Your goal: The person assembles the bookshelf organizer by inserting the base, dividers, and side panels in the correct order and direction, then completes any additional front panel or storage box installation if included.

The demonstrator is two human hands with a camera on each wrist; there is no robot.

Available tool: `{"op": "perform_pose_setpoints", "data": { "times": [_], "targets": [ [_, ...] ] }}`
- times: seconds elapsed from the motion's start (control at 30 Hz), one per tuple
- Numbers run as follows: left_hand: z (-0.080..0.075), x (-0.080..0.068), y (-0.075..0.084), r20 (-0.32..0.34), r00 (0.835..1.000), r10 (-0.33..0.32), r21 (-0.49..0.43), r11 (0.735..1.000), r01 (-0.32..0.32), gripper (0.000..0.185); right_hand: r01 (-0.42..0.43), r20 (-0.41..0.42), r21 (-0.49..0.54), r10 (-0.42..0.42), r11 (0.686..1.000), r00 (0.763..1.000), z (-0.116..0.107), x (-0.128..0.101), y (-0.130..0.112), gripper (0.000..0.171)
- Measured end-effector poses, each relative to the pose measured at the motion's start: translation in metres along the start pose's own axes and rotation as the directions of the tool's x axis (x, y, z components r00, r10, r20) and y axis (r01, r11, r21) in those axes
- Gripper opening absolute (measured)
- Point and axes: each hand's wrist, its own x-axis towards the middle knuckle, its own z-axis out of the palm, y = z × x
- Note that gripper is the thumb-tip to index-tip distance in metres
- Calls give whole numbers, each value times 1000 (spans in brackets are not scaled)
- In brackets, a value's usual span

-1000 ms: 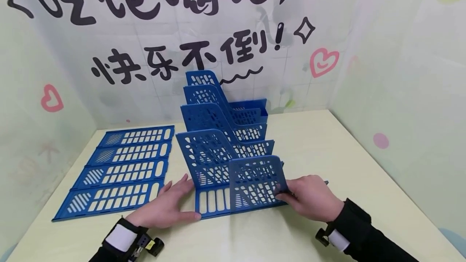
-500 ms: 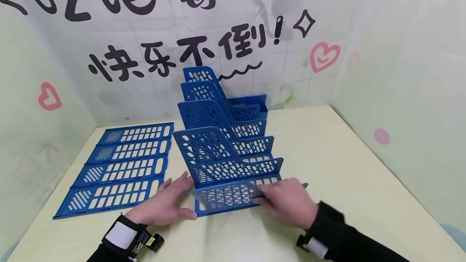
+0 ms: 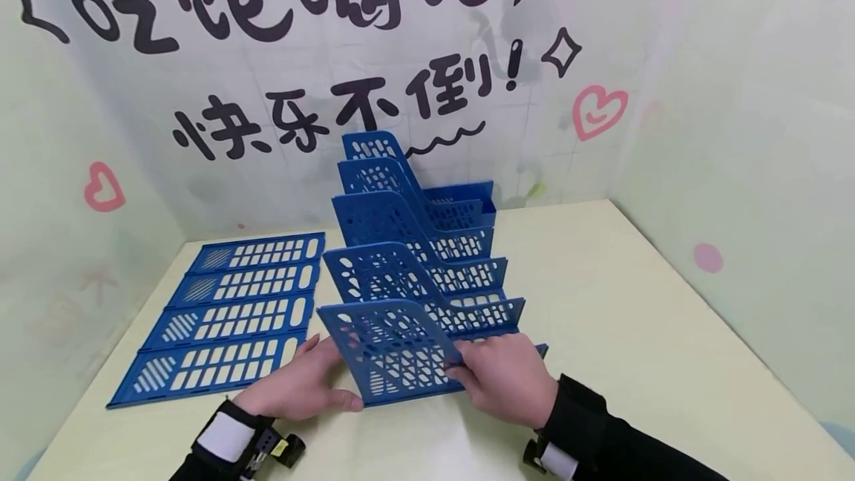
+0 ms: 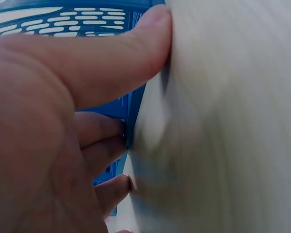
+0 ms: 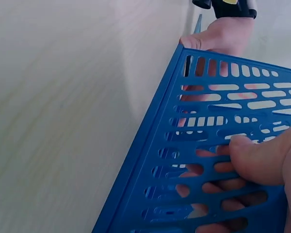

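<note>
A blue plastic file rack (image 3: 461, 277) stands mid-table, several perforated dividers upright in a row. My right hand (image 3: 510, 377) grips the front divider panel (image 3: 394, 351) by its right-hand edge, thumb on the near face and fingers behind. In the right wrist view, the fingers (image 5: 223, 187) show through the slots. The panel stands nearly upright along the rack's front. My left hand (image 3: 300, 384) rests spread on the table at the rack's left side. Its thumb (image 4: 131, 53) and fingertips touch the blue edge in the left wrist view. Whether the panel's lower edge is seated is unclear.
Several flat blue slotted panels (image 3: 220, 351) lie side by side on the pale table (image 3: 634, 303), left of the rack. A printed wall sheet (image 3: 427, 36) rises behind the rack. Side walls flank the table.
My right hand has moved left with the divider panel, which dipped low and now stands upright at the rack's front left. My left hand stays at the rack's left edge.
</note>
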Motion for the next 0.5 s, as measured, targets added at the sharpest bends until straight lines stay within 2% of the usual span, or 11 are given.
{"op": "perform_pose_setpoints", "data": {
  "times": [0.13, 0.3, 0.4, 0.5],
  "targets": [
    [-3, 1, 4, -30, 1000, -8, 5, 1000, 8, 94, -6, -23, -20, 6, 1000, 1000, -1, 3, -3, 22],
    [-5, 1, 4, -32, 999, -21, -7, 1000, 21, 97, -24, -8, -31, 24, 999, 1000, -3, 5, -9, 24],
    [-2, 1, 1, -28, 999, -35, -38, 999, 34, 98, -35, 9, -28, 35, 999, 999, -2, 4, -9, 27],
    [3, 1, -3, -24, 999, -35, -58, 998, 33, 94, -10, 34, -5, 11, 1000, 999, -7, -2, -5, 21]
  ]
}}
